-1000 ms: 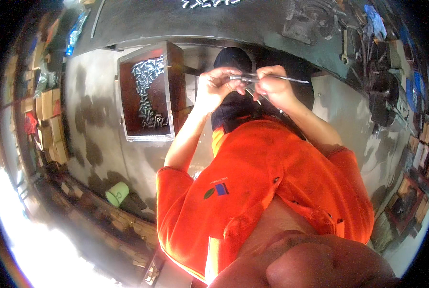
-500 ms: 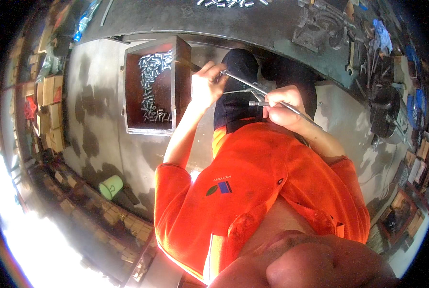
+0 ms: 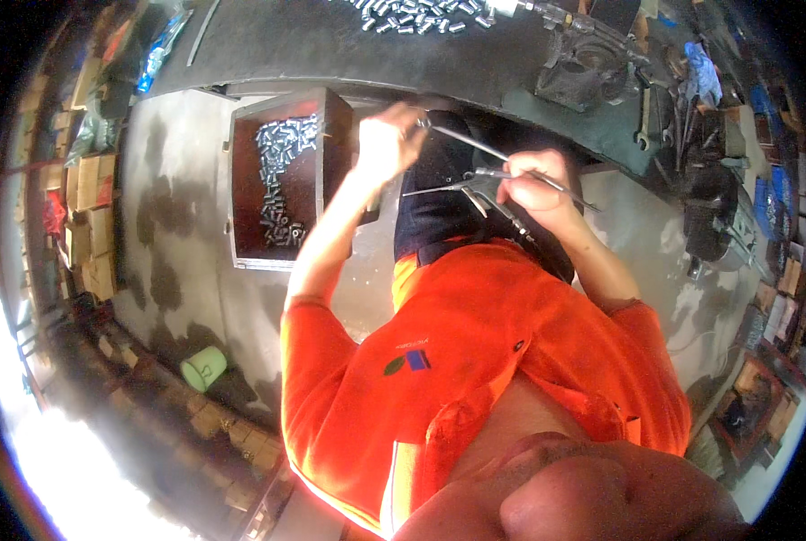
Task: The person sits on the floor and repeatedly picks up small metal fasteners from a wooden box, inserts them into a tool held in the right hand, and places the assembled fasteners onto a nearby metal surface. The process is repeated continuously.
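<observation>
My left hand [image 3: 386, 142] is raised beside the right wall of a dark wooden box [image 3: 240, 194], fingers closed on the end of a thin metal rod [image 3: 461, 140]. The rod slants down to the right into my right hand [image 3: 534, 180]. My right hand is closed on a metal tool [image 3: 475, 187] with several thin prongs that stick out to the left and downward. Both hands are above my dark trousers. Many small shiny metal sleeves [image 3: 281, 176] lie in the box. My orange shirt [image 3: 475, 361] fills the lower middle.
A dark workbench [image 3: 331, 45] runs along the top with a heap of small metal parts [image 3: 412, 13] and a heavy vise-like machine [image 3: 592, 63]. A green cup [image 3: 204, 368] stands on the stained concrete floor. Cardboard boxes [image 3: 92, 225] line the left side, and clutter lines the right.
My hands were together a second ago and have drawn apart. The left hand has gone left and up toward the box with the rod's end, while the right stays over my lap.
</observation>
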The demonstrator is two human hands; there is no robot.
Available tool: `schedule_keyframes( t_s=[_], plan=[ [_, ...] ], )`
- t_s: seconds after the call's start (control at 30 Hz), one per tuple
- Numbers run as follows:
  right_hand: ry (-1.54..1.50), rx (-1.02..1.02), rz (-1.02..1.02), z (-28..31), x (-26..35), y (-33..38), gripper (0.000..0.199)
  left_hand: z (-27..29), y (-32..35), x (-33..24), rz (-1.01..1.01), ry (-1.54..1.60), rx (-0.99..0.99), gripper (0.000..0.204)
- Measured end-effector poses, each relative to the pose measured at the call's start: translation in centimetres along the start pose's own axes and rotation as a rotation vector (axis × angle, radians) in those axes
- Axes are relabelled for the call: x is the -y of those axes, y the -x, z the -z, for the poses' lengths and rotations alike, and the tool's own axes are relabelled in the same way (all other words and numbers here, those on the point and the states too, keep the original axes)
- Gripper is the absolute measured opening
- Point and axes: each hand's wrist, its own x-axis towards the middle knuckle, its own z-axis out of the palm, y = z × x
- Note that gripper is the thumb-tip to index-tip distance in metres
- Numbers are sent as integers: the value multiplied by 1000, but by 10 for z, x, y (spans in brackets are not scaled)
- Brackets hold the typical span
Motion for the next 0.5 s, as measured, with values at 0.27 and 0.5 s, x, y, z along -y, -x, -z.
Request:
schedule_keyframes(
  t_s=[0.27,0.5],
  plan=[
    [-178,50,-33,9,-6,-7,28,45,-173,5,275,433,-133,37],
    [54,-37,140,5,-36,-19,16,45,-76,-46,319,783,137,17]
  ],
)
